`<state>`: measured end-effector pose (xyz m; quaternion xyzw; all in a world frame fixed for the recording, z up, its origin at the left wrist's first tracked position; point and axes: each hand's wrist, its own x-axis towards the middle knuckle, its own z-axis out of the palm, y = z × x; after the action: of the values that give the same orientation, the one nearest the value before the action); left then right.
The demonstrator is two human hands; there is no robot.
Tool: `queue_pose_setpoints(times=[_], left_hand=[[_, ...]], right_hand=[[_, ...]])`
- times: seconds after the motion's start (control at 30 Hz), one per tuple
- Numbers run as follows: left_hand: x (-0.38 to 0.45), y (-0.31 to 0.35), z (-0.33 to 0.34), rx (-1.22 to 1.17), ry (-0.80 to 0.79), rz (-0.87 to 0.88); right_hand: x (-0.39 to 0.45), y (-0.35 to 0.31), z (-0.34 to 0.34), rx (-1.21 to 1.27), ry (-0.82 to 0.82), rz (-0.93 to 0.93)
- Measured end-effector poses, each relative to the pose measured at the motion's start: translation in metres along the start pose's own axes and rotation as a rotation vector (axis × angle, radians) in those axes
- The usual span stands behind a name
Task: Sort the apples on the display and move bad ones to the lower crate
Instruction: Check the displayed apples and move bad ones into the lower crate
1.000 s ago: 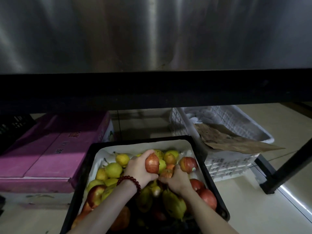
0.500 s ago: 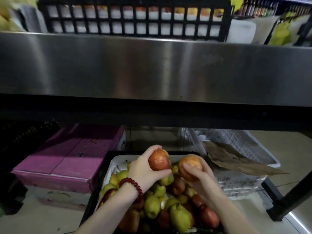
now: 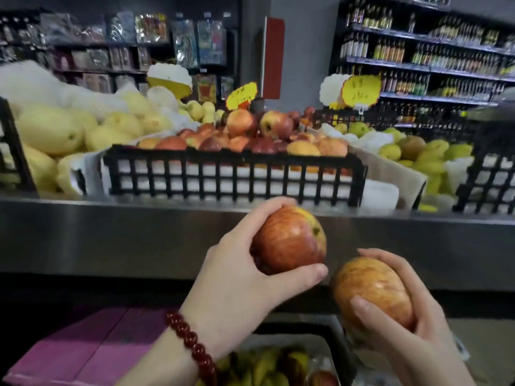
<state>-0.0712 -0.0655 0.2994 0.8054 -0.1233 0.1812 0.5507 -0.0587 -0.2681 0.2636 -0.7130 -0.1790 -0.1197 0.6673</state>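
1. Left hand (image 3: 237,277) clamped round a red apple (image 3: 289,239), fingers wrapped; right hand (image 3: 404,319) gripping a paler apple (image 3: 372,291) at its 4 o'clock.
2. Display crate (image 3: 234,174) at 12 o'clock above both, left hand nearer; lower crate (image 3: 334,344) at 6 o'clock, directly beneath (probably the drop point for rejects).
3. Held: two apples, one per hand; two crates concerned.

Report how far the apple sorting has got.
Done: the lower crate already holds mixed fruit. In hand: the left hand grips a red apple and the right hand holds a paler apple, both raised before the steel ledge. Left: the display crate is heaped with apples to check.
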Motion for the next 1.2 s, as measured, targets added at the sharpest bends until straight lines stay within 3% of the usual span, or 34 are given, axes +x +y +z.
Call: queue_pose_setpoints(times=[0.23,0.43,0.6,0.73,1.0,1.2], left_hand=[[0.108,0.076,-0.037,0.061,0.013,0.021],[0.17,0.103,-0.057,0.138,0.012,-0.111],[0.211,0.109,-0.061,0.198,-0.024,-0.331],[0.241,0.108,-0.052,0.268,-0.149,-0.461],[0.276,0.096,0.001,0.455,-0.33,-0.468],[0.31,0.094,0.028,0.506,-0.353,-0.44]], right_hand=[[0.092,-0.086,0.001,0.068,0.045,0.051],[0.157,-0.132,0.004,0.042,0.102,0.118],[0.2,-0.138,-0.006,-0.221,0.163,0.24],[0.225,-0.131,-0.025,-0.522,0.165,0.274],[0.234,-0.108,-0.04,-0.741,0.053,0.431],[0.225,-0.085,-0.022,-0.831,-0.171,0.499]])
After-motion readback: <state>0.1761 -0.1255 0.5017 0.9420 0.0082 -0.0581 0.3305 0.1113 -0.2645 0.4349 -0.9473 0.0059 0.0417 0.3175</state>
